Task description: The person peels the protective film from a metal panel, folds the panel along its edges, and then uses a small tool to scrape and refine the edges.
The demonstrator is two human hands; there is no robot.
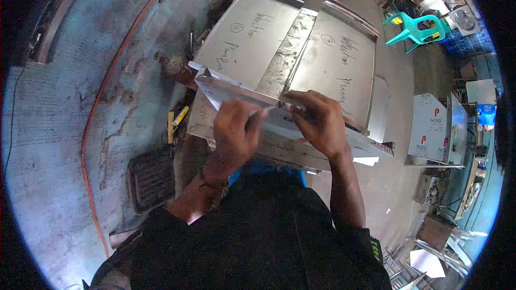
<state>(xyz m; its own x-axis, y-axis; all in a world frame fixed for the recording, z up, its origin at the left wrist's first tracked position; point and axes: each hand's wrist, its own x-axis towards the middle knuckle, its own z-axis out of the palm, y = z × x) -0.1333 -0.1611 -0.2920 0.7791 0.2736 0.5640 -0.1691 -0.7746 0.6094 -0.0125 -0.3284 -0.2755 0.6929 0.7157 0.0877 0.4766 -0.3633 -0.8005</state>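
Observation:
Two sheet-metal panels with handwriting, the left panel (236, 35) and the right panel (336, 56), lie side by side in front of me. Between them runs a spotted metal strip (285, 53). My left hand (236, 129) is over the near flange of the left panel, its fingers curled and blurred by motion. My right hand (320, 121) is at the near corner where the panels meet, thumb and forefinger bent toward each other around something small that I cannot make out.
A green plastic chair (416, 29) lies at the upper right. Film-covered sheets (430, 129) stand on the right. A dark ribbed mat (151, 182) and a yellow-handled tool (181, 115) are at the left. An orange cable (91, 123) crosses the floor.

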